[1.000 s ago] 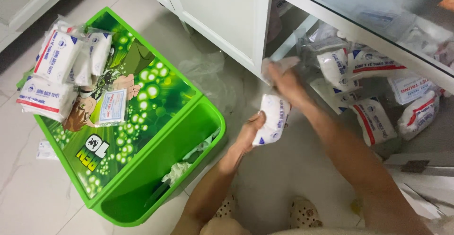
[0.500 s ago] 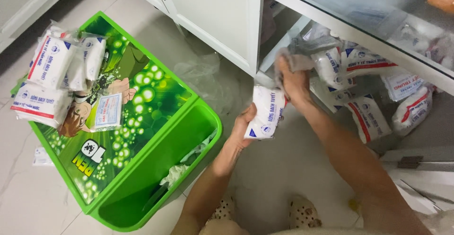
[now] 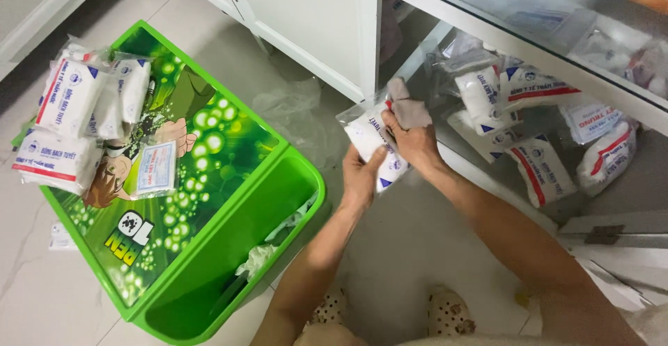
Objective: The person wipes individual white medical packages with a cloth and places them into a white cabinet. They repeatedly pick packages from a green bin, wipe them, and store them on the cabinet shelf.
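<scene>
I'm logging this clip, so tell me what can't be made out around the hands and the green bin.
- Packet, head view: middle covered by left hand and right hand.
- Green bin: bottom corner cut by frame edge; contents partly hidden by its wall.
- Cabinet packets: upper ones blurred behind the shelf rail.

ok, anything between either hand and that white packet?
Nothing visible. Both hands are already on the white packet: the left hand grips its lower edge, while the right hand, also clutching a greyish cloth, presses it from the side.
</scene>
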